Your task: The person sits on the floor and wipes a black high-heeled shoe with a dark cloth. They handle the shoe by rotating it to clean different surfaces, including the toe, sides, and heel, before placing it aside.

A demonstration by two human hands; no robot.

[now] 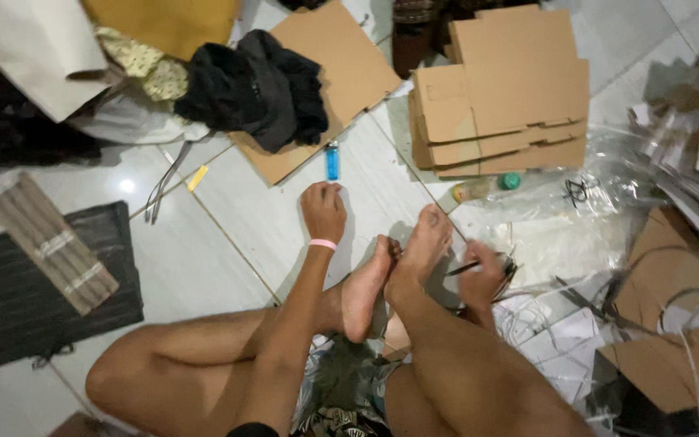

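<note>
- While the person is sitting on the floor (228,218), the left hand (323,210) is reaching, fingers curled together, just below a blue lighter (332,160).
- The right hand (480,273) is clamping on a thin black strap (464,268).

Stack of flattened brown cardboard boxes (502,91) on the tiled floor (228,210), upper right. Another flat brown cardboard sheet (341,65) just left, partly under dark cloth. Small bottle (485,188), green cap, below the stack.

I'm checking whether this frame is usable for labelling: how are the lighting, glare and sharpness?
Head view: dim overall, with one small lamp glare on the floor tile; soft shadows beside the left hand and feet; the clear plastic sheet shines; the right hand is slightly soft; edges bend with wide-angle distortion.
</note>
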